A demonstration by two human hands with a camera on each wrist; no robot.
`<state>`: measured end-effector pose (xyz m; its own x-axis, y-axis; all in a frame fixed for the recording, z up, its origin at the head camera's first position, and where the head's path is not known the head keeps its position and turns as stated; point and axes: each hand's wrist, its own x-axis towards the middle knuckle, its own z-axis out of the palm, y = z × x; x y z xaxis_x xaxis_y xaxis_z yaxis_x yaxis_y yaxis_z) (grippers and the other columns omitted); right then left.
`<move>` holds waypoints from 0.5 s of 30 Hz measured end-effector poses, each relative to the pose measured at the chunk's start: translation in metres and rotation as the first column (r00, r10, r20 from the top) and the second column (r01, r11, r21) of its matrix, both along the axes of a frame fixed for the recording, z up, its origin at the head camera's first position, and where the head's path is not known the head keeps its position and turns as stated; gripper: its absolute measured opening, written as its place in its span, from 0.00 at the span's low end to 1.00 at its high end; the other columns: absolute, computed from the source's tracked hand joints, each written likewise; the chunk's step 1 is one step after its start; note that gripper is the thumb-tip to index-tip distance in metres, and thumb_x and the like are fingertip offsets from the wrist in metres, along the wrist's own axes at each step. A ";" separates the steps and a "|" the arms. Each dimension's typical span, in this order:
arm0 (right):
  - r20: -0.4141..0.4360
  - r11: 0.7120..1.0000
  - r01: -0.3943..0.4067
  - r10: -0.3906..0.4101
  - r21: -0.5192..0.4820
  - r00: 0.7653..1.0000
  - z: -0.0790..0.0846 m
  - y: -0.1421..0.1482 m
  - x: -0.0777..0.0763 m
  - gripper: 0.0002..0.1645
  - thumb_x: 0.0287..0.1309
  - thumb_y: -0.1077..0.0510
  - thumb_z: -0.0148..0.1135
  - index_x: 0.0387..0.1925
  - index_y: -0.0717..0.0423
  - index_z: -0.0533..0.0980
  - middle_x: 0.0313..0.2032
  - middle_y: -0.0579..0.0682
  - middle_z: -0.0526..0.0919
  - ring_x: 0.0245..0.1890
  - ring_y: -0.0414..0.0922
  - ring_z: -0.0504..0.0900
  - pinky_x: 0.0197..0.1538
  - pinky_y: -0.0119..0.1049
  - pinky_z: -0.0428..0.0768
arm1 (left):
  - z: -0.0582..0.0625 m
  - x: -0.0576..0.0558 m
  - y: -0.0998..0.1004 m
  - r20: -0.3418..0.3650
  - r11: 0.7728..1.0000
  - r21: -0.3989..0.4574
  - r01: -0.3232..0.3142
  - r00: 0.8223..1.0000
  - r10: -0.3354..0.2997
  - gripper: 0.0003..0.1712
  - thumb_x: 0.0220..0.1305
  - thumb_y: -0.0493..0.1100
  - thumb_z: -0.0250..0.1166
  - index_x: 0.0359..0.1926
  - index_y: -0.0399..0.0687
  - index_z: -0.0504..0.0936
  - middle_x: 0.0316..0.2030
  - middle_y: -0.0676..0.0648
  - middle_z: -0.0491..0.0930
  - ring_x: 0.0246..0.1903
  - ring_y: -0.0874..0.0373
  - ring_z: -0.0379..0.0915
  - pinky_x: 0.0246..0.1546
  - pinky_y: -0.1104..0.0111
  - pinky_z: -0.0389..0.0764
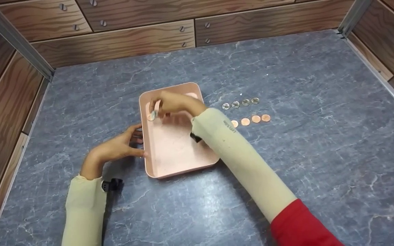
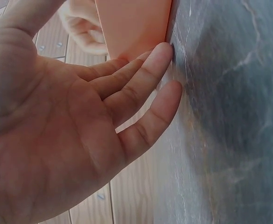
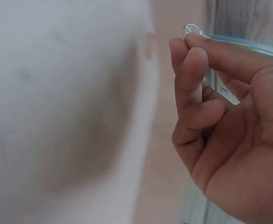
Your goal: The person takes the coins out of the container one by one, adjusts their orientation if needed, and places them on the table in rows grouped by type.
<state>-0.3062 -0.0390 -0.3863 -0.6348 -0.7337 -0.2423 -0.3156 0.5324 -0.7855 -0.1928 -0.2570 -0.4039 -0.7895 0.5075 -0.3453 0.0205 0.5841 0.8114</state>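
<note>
A shallow pink tray (image 1: 176, 147) lies on the tabletop. My right hand (image 1: 174, 102) is over its far left part and pinches a silver coin (image 3: 191, 30) between thumb and fingertip. Just below that coin, a copper-coloured coin (image 1: 150, 117) shows by the tray's left wall. My left hand (image 1: 118, 147) is at the outside of the tray's left wall, thumb at the rim and the other fingers loosely extended along the side. In the left wrist view, the fingertips of that hand (image 2: 80, 116) reach the tray's wall (image 2: 134, 23) close over the tabletop.
Right of the tray, several silver coins (image 1: 235, 104) form a row, with a row of several copper-coloured coins (image 1: 255, 119) nearer me. The right forearm overlaps the near row's left end. Wood-patterned walls (image 1: 142, 37) border the marbled grey tabletop (image 1: 320, 136).
</note>
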 end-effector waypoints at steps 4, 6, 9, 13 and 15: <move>-0.049 1.000 -0.001 0.000 -0.019 0.999 0.027 0.010 -0.005 0.15 0.58 0.69 0.59 0.48 0.63 0.77 0.42 0.58 0.83 0.32 0.46 0.80 0.43 0.46 0.84 | 0.001 0.000 0.001 0.005 1.000 -0.008 0.003 1.000 -0.002 0.59 0.57 0.45 0.71 0.74 0.35 0.39 0.66 0.28 0.62 0.66 0.36 0.60 0.65 0.48 0.68; -0.073 1.000 0.009 -0.010 -0.012 0.997 0.040 0.016 -0.006 0.14 0.60 0.67 0.59 0.48 0.62 0.78 0.42 0.59 0.83 0.30 0.44 0.80 0.39 0.41 0.84 | 0.001 0.000 0.001 0.007 1.000 -0.008 0.001 1.000 -0.001 0.59 0.57 0.45 0.71 0.74 0.35 0.39 0.66 0.28 0.62 0.66 0.36 0.61 0.64 0.49 0.69; -0.103 0.999 0.032 -0.031 0.008 0.994 0.055 0.025 -0.007 0.14 0.61 0.67 0.58 0.49 0.60 0.78 0.40 0.59 0.84 0.25 0.39 0.78 0.31 0.31 0.81 | 0.001 0.000 0.001 0.011 1.000 -0.010 -0.004 1.000 0.004 0.58 0.57 0.45 0.71 0.74 0.35 0.39 0.65 0.29 0.63 0.66 0.37 0.61 0.62 0.49 0.71; -0.140 0.998 0.053 -0.046 0.046 0.989 0.068 0.041 -0.008 0.15 0.62 0.67 0.56 0.50 0.58 0.77 0.37 0.58 0.83 0.22 0.38 0.76 0.30 0.28 0.80 | 0.001 0.000 0.001 0.018 1.000 -0.009 -0.004 1.000 0.004 0.59 0.57 0.45 0.71 0.74 0.36 0.39 0.66 0.29 0.62 0.66 0.37 0.61 0.63 0.49 0.69; -0.157 0.996 0.062 -0.051 0.064 0.986 0.071 0.050 -0.009 0.15 0.63 0.67 0.56 0.50 0.57 0.77 0.37 0.57 0.83 0.22 0.38 0.76 0.30 0.28 0.80 | 0.000 0.000 0.001 0.021 1.000 -0.010 -0.002 1.000 0.002 0.59 0.57 0.45 0.72 0.74 0.36 0.39 0.66 0.29 0.61 0.67 0.37 0.60 0.65 0.48 0.68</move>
